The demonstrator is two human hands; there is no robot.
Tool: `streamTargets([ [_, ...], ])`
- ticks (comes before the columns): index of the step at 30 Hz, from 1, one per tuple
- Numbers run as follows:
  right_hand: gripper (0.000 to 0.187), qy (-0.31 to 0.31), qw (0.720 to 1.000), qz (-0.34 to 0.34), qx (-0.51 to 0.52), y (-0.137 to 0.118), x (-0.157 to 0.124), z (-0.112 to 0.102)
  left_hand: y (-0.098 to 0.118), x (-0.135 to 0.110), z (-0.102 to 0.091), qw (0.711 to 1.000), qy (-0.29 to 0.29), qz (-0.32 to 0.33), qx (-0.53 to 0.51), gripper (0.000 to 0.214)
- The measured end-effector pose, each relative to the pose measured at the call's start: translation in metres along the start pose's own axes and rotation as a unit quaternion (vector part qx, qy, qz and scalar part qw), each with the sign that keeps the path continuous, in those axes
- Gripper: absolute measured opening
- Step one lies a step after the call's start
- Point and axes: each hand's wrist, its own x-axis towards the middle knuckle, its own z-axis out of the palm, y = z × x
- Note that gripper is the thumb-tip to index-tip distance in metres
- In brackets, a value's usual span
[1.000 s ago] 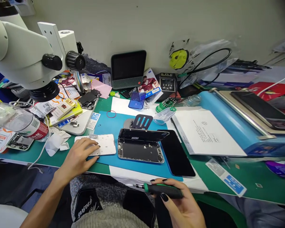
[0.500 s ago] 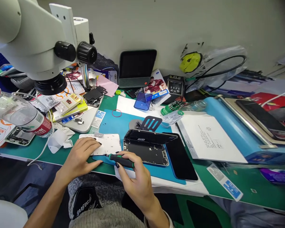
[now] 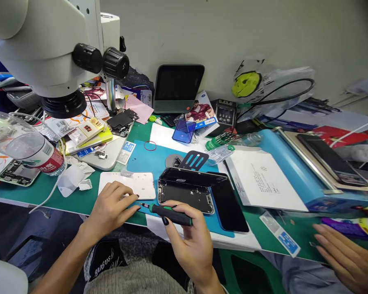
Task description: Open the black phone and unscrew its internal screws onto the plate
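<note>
My right hand (image 3: 193, 241) grips a black and green screwdriver (image 3: 173, 215), its shaft pointing left. Close to the screwdriver's tip is my left hand (image 3: 115, 206), its thumb and forefinger a little apart on either side of the tip. Whether a small screw is at the tip is too small to tell. Under and behind my left hand lies a white pad (image 3: 145, 185) with small specks on it. An opened phone (image 3: 185, 196) lies right of the pad, its screen (image 3: 193, 176) tilted up against a black slotted stand (image 3: 194, 160).
A black panel (image 3: 230, 204) lies right of the phone on the blue mat (image 3: 141, 157). A microscope (image 3: 64, 61) overhangs the left side, near a plastic bottle (image 3: 46, 153). Another person's hand (image 3: 346, 253) rests at the right. A white box (image 3: 263, 179) stands behind.
The screwdriver has moved right and down, off the pad's edge. My left hand has drawn its thumb and forefinger nearer its tip. Another person's hand has come in at the right.
</note>
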Motion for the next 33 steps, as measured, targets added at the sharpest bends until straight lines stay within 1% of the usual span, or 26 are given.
streamTargets([
  [4,0.028,0.014,1.000,-0.004,0.015,0.000,-0.005,-0.007,0.007,0.008,0.004,0.999,0.017,0.042,-0.028,0.009],
  [8,0.025,0.024,1.000,0.005,0.017,0.003,-0.012,-0.016,0.017,0.013,0.004,0.997,0.034,0.064,-0.037,0.003],
  [9,0.024,0.026,1.000,0.006,0.013,0.004,-0.014,-0.018,0.020,0.013,0.005,0.997,0.032,0.064,-0.039,0.002],
  [11,0.021,0.036,0.999,0.004,0.011,0.005,-0.018,-0.021,0.026,0.012,0.006,0.997,0.026,0.060,-0.046,0.007],
  [13,0.021,0.049,0.998,0.008,0.030,0.004,-0.021,-0.024,0.030,0.011,0.007,0.996,0.024,0.053,-0.062,0.010],
  [14,0.020,0.055,0.997,0.014,0.049,0.004,-0.022,-0.025,0.032,0.010,0.007,0.995,0.027,0.047,-0.079,0.010],
  [16,0.020,0.067,0.992,0.042,0.097,0.004,-0.025,-0.028,0.035,0.008,0.008,0.987,0.039,0.016,-0.157,0.008],
  [18,0.020,0.080,0.983,0.087,0.140,0.006,-0.028,-0.030,0.037,0.005,0.010,0.964,0.055,-0.026,-0.259,0.004],
  [20,0.022,0.085,0.975,0.125,0.165,0.011,-0.032,-0.031,0.041,0.002,0.013,0.936,0.074,-0.063,-0.339,0.004],
  [22,0.024,0.088,0.969,0.139,0.186,0.018,-0.035,-0.029,0.045,-0.001,0.018,0.914,0.095,-0.097,-0.383,0.005],
  [24,0.024,0.091,0.963,0.144,0.208,0.024,-0.038,-0.025,0.049,-0.005,0.022,0.882,0.123,-0.143,-0.431,0.005],
  [26,0.023,0.091,0.957,0.153,0.230,0.027,-0.039,-0.020,0.052,-0.009,0.026,0.846,0.147,-0.190,-0.477,0.006],
  [29,0.026,0.083,0.952,0.165,0.245,0.024,-0.037,-0.011,0.055,-0.010,0.026,0.787,0.180,-0.249,-0.535,0.010],
  [31,0.027,0.071,0.951,0.163,0.253,0.019,-0.032,-0.005,0.056,-0.009,0.024,0.740,0.211,-0.278,-0.576,0.015],
  [33,0.026,0.049,0.949,0.157,0.267,0.013,-0.026,0.004,0.058,-0.007,0.021,0.679,0.250,-0.300,-0.621,0.023],
])
